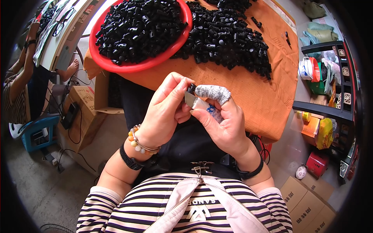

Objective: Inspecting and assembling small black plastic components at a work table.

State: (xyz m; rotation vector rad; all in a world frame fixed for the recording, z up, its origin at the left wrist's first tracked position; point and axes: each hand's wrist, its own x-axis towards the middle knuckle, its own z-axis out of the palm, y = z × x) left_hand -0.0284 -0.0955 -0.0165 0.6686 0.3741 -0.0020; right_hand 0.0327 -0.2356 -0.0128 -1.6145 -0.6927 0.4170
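Close together in front of my chest, both hands work above the near edge of the table. My left hand (pixel 168 104) is closed, pinching a small black plastic part (pixel 191 88) between thumb and fingers. My right hand (pixel 229 126) is closed round a short knife (pixel 204 105) with a white, blue-marked wrapped handle. Its flat grey blade (pixel 190 99) lies against or just beside the black part; I cannot tell whether they touch. A grey knitted finger cover (pixel 213 92) sits on my right index finger, curled over the knife.
A red basin (pixel 188 24) full of small black parts stands on the orange tablecloth (pixel 264 105). More black parts (pixel 229 39) are heaped to its right. Cardboard boxes (pixel 307 200) and a dark shelf rack (pixel 322 110) are at right. Another person's arm (pixel 27 66) shows at far left.
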